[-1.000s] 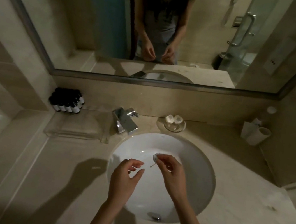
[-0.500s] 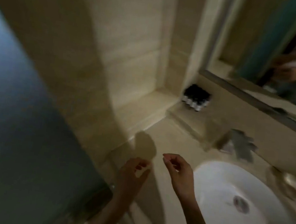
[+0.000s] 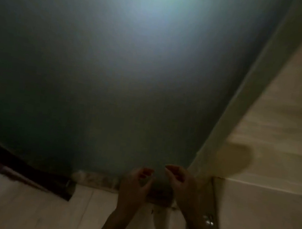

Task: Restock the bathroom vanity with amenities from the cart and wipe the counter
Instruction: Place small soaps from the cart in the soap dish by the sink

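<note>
The view is dark and motion-blurred, and neither the vanity top, the sink nor any amenities are in sight. My left hand [image 3: 135, 183] and my right hand [image 3: 181, 181] are raised side by side at the bottom centre, a short gap between them. They are in front of a large teal frosted panel [image 3: 113, 71]. The fingers of both hands are loosely curled. Nothing shows in my left hand. The blur hides whether my right fingertips pinch anything small.
A beige tiled wall [image 3: 278, 131] runs along the right, with a pale ledge or cabinet side [image 3: 256, 224] below it. Pale floor tiles [image 3: 28, 209] lie at the lower left, crossed by a dark strip [image 3: 14, 165] under the panel.
My head has swung left, away from the sink and mirror, to the teal panel. Both hands came along, still close together. The small item my right hand pinched over the basin no longer shows.
</note>
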A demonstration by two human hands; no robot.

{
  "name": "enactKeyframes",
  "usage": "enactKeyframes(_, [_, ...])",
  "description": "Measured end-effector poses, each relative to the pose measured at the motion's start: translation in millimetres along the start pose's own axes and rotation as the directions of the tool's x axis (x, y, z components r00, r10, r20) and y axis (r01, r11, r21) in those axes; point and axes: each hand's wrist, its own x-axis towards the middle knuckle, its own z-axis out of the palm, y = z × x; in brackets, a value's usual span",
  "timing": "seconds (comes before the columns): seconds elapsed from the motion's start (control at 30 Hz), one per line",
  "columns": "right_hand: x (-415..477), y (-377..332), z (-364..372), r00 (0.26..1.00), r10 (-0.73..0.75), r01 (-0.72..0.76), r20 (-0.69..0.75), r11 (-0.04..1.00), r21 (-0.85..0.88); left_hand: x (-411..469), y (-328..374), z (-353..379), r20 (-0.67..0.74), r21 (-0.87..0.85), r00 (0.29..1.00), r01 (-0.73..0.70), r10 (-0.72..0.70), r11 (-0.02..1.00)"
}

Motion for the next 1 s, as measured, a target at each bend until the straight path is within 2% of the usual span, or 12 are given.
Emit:
enactKeyframes(0.1, [5, -19, 42, 0.988, -0.035, 0.03, 0.153, 0.999, 0.033, -13, -23, -38, -0.135, -0.04, 0.986, 0.09, -0.095, 0.995])
enactKeyframes(0.23, [1, -41, 100, 0.93, -0.114, 0.116, 0.349, 0.993, 0.016, -40, -50, -86, -0.353, -0.031, 0.915, 0.197, -0.195, 0.98])
enactKeyframes(0.4, [-24, -72, 170, 0.731, -0.137, 0.201, 0.668, 0.979, -0.019, -89, -76, -145, -0.592, -0.029, 0.749, 0.35, -0.298, 0.936])
enactKeyframes(0.5, [-45, -86, 208, 0.632, -0.156, 0.204, 0.759, 0.978, 0.03, -124, -88, -174, -0.706, -0.042, 0.632, 0.413, -0.319, 0.91])
enactKeyframes(0.63, [-75, -103, 242, 0.484, -0.11, 0.222, 0.868, 0.975, 0.0, -173, -100, -197, -0.782, -0.035, 0.507, 0.545, -0.362, 0.838])
enactKeyframes(0.7, [-86, -107, 257, 0.401, -0.207, 0.373, 0.892, 0.927, 0.047, -197, -103, -205, -0.817, -0.018, 0.443, 0.619, -0.368, 0.786])
enactKeyframes(0.8, [-102, -111, 276, 0.239, -0.333, 0.619, 0.912, 0.776, 0.121, -230, -104, -209, -0.84, -0.028, 0.354, 0.728, -0.411, 0.685])
enactKeyframes(0.9, [-121, -117, 291, 0.089, -0.384, 0.761, 0.919, 0.622, 0.186, -258, -102, -207, -0.834, -0.075, 0.271, 0.808, -0.482, 0.584])
enactKeyframes(1.0, [-137, -122, 304, -0.038, -0.374, 0.83, 0.927, 0.505, 0.238, -278, -104, -204, -0.82, -0.123, 0.21, 0.844, -0.533, 0.522])
